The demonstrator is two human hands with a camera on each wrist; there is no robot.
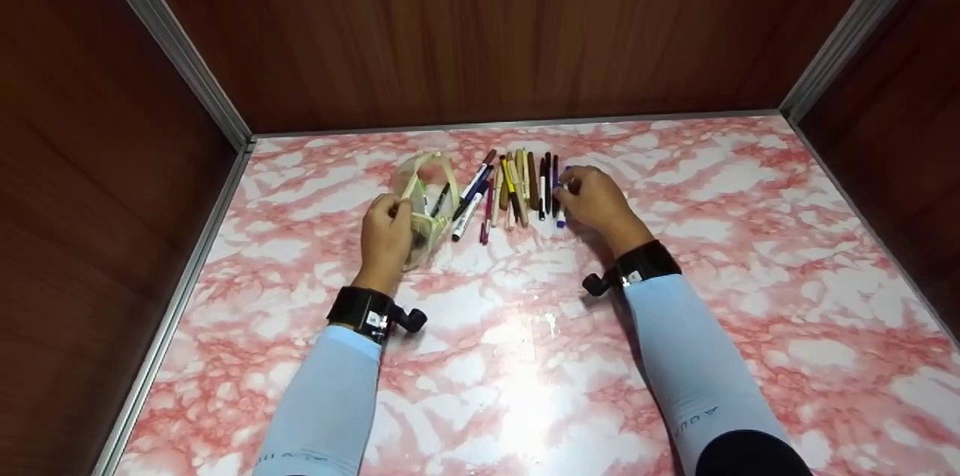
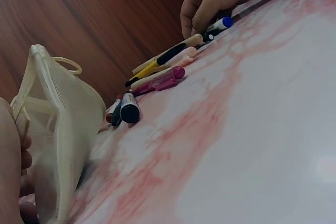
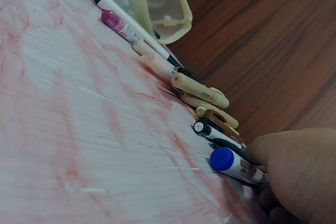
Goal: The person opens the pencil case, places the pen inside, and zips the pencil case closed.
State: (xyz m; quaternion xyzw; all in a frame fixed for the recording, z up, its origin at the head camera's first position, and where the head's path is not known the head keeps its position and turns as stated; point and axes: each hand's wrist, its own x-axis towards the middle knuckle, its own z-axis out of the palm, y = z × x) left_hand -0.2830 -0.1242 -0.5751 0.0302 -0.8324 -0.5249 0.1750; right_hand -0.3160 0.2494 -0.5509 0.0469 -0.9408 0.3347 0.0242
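Pale blue sleeves [image 1: 697, 348] are covering both of the person's forearms, and black straps [image 1: 651, 260] are circling the wrists. Farther off, the left hand [image 1: 386, 232] is gripping the edge of a see-through yellow pouch [image 2: 79, 108], its fingers curling at the rim. That pouch is sitting open on the pink marbled table [image 1: 750, 251], and a black pen [image 1: 441, 200] and something green [image 1: 422, 189] are showing within its mouth.

At the far right of the row, the right hand [image 1: 596, 198] is pinching a blue-capped marker [image 3: 236, 166], its blue end facing the person; I cannot tell whether the marker is touching the table.

Between the hands, more pens are lying close together: a black-capped white marker [image 1: 469, 215] is resting near the pouch, a magenta pen [image 1: 488, 206] is lying just beside it, and tan pens [image 3: 202, 90] are filling the middle. Behind everything, a brown wooden panel [image 1: 525, 25] is rising.
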